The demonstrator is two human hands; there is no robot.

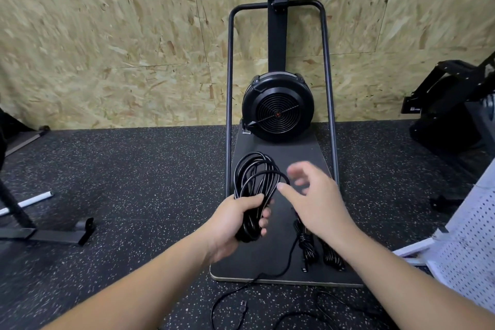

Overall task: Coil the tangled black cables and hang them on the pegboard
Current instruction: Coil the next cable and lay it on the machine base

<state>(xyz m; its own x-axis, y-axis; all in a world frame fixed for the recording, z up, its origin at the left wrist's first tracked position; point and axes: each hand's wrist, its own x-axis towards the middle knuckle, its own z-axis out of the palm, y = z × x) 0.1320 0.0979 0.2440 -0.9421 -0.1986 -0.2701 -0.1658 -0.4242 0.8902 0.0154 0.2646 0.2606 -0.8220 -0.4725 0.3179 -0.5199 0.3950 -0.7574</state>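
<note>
My left hand [235, 220] grips a coil of black cable [254, 177] whose loops stand up above my fist. Just right of the coil, my right hand [313, 195] hovers with its fingers spread and blurred, holding nothing; its thumb tip lies close to one loop. Two smaller bundled black cables [308, 246] lie on the dark platform [270, 265] under my right wrist. A loose black cable with a plug [242, 308] trails from the platform onto the floor. The white pegboard [471, 249] leans at the right edge.
A black fan machine [277, 107] with a tubular frame [229, 88] stands on the platform against a chipboard wall. Black gym gear [452, 115] sits at the right, metal stand legs [53, 233] at the left. The floor is speckled black rubber.
</note>
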